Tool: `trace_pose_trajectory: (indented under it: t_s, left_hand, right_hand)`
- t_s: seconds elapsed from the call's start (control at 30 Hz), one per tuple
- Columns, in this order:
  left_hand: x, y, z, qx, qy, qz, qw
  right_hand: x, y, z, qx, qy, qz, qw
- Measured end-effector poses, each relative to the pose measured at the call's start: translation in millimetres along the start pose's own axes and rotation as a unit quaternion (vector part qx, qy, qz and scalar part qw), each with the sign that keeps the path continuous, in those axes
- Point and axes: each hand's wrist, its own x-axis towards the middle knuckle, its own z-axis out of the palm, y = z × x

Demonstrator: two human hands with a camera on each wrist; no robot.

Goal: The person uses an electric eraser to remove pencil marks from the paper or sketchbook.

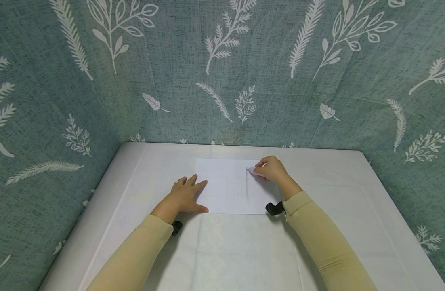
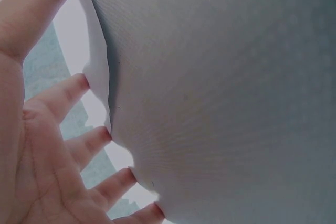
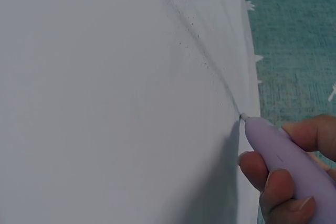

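Observation:
A white sheet of paper (image 1: 222,190) lies on the white-covered table. My left hand (image 1: 186,197) rests with spread fingers at the sheet's left edge; in the left wrist view the fingertips (image 2: 100,136) touch down along the paper's edge. My right hand (image 1: 275,171) pinches a lilac, pen-shaped electric eraser (image 3: 286,156) between thumb and fingers. Its small pale tip (image 3: 243,116) meets the paper at the far end of a smudged grey line (image 3: 202,51). Dark crumbs are scattered beside that line in the right wrist view.
The white tabletop (image 1: 237,250) extends around the sheet on all sides. A green leaf-patterned cloth (image 1: 222,101) hangs behind the table and at both sides. Black wrist cameras (image 1: 274,208) sit at both cuffs.

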Motion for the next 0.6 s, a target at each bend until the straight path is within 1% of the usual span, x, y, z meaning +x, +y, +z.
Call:
trace_pose_trajectory:
  t_s: [0.13, 0.37, 0.6]
  left_hand:
    - [0.6, -1.2, 0.5, 0.002, 0.001, 0.0, 1.0]
    - [0.5, -1.7, -0.8, 0.003, 0.005, -0.001, 1.0]
    - [0.7, -2.6, -1.2, -0.002, 0.001, 0.0, 1.0]
  right_hand:
    - [0.1, 0.3, 0.1, -0.001, 0.007, 0.005, 1.0]
    - [-0.1, -1.6, 0.2, 0.001, -0.001, 0.0, 1.0]
    - [1.2, -0.2, 0.3, -0.007, 0.01, 0.008, 1.0]
